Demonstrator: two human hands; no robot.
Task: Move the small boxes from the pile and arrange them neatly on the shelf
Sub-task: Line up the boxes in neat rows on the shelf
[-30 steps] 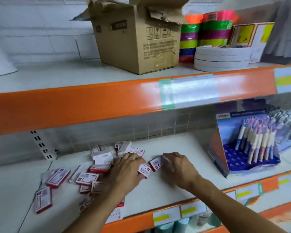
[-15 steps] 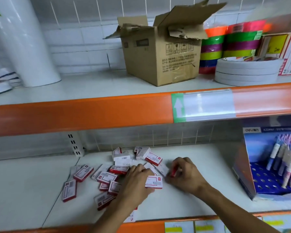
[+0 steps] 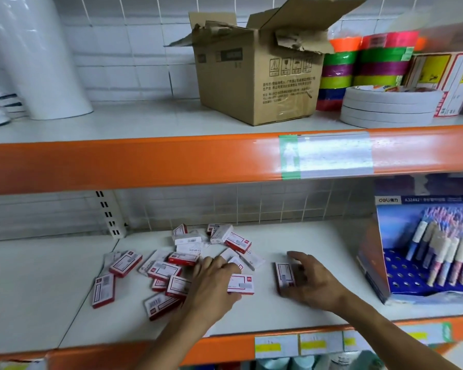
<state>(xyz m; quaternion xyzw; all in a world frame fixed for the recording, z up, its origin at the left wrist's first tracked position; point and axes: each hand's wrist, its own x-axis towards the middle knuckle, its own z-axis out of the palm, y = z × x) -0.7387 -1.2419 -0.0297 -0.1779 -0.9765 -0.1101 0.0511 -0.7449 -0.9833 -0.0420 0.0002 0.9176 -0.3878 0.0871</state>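
A person sorts small red-and-white staple boxes on the lower shelf [image 3: 318, 236] of an orange-edged rack. The right hand [image 3: 312, 283], fingers curled about half open, sets one box [image 3: 285, 276] on its edge at 3 o'clock from the pile [image 3: 177, 265] — the first of a row, it seems. The left hand [image 3: 214, 284] lies flat, fingers spread, over the pile's near side, touching a box [image 3: 241, 283] at 3 o'clock of its knuckles; whether it grips is unclear. The job looks barely begun — nearly all boxes remain scattered at the pen display's [image 3: 422, 252] 9 o'clock.
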